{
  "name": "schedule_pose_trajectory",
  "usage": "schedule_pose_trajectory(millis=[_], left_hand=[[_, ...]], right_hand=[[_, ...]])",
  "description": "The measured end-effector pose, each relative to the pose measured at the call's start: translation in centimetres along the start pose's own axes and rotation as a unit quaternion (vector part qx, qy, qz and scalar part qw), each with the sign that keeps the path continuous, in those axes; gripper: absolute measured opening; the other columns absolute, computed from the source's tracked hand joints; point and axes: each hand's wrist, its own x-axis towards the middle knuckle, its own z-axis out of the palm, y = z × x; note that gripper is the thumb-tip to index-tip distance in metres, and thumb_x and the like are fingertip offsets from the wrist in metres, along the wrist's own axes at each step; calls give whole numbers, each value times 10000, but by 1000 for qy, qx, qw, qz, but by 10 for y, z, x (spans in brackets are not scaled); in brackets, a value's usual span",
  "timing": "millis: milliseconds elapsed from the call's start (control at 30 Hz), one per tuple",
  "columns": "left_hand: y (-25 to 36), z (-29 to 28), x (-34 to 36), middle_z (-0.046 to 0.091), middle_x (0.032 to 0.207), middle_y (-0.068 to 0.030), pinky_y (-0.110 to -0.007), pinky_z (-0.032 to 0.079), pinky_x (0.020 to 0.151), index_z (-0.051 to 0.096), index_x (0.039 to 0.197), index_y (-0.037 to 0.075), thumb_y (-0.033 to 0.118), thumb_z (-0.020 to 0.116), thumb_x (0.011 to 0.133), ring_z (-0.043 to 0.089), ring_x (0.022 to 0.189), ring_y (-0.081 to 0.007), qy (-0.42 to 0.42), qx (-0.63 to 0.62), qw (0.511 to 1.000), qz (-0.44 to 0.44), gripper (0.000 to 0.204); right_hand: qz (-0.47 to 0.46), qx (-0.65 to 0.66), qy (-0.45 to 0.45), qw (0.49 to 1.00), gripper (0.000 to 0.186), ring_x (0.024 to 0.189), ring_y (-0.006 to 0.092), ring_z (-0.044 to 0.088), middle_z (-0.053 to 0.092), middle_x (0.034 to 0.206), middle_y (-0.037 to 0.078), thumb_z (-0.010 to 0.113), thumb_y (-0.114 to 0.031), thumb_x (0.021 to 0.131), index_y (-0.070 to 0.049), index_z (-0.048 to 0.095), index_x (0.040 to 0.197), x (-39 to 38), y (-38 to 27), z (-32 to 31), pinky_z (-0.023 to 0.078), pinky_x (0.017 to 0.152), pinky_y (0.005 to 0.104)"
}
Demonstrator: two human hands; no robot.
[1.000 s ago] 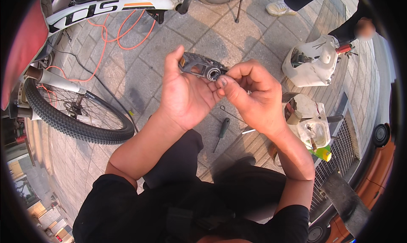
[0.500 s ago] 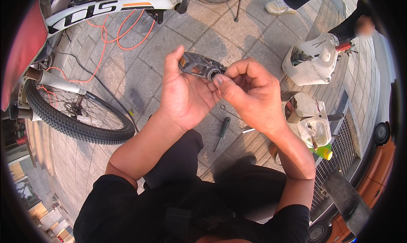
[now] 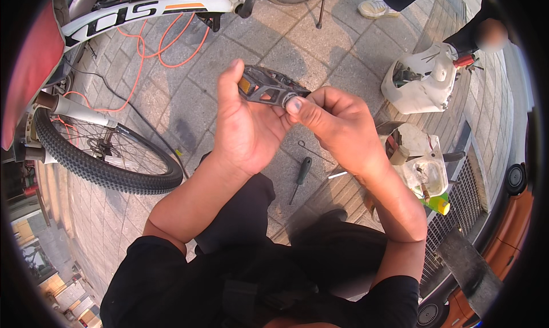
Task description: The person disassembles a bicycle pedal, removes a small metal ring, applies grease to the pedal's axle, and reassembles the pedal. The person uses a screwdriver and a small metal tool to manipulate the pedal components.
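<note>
A black plastic bicycle pedal (image 3: 269, 85) with an orange reflector is held up between my two hands at the centre of the view. My left hand (image 3: 243, 128) cradles it, thumb raised at its reflector end, fingers underneath. My right hand (image 3: 340, 125) pinches the pedal's near end, its thumb covering most of the round bore there, so whatever small part is under it is hidden. A green-handled screwdriver (image 3: 302, 173) lies on the paving below, beside a thin bent wire tool (image 3: 311, 150).
A white bicycle frame (image 3: 131, 19), front wheel (image 3: 108, 168) and orange hose (image 3: 189, 36) are on the left. Two cut plastic containers (image 3: 417, 79) (image 3: 423, 162) holding tools, a yellow-capped bottle (image 3: 440, 205) and a drain grate (image 3: 457, 225) are right. Another person's shoe (image 3: 377, 10) is top right.
The pedal has tilted slightly and shifted a little upward. My right thumb has moved over the bore, hiding more of it, and my right hand has turned slightly.
</note>
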Motion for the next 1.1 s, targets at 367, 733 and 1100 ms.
schedule_pose_trajectory(millis=[367, 733, 1100], left_hand=[[1, 4, -4, 760, 941, -54, -383, 547, 820, 696, 956, 110, 682, 523, 1036, 709, 904, -210, -2, 27, 999, 19, 603], [2, 4, -6, 752, 922, -67, -396, 551, 795, 693, 967, 99, 679, 518, 1038, 707, 885, -225, 3, 3, 1000, -4, 611], [2, -4, -2, 733, 949, -96, -384, 547, 774, 671, 1074, 55, 701, 492, 1020, 694, 872, -241, 16, 11, 997, -81, 673]], right_hand=[[-60, 37, -24, 997, 243, 747, 21, 523, 674, 815, -39, 827, -210, 1004, 7, 732, 950, 3, 12, -3, 436, 638, 215], [-92, -6, 5, 996, 209, 682, 2, 498, 639, 753, -65, 823, -178, 998, -7, 723, 931, -1, 16, 2, 412, 584, 210], [-118, -23, -5, 993, 190, 657, 13, 528, 668, 737, -26, 798, -154, 1008, 6, 719, 942, -3, 13, -5, 431, 567, 227]])
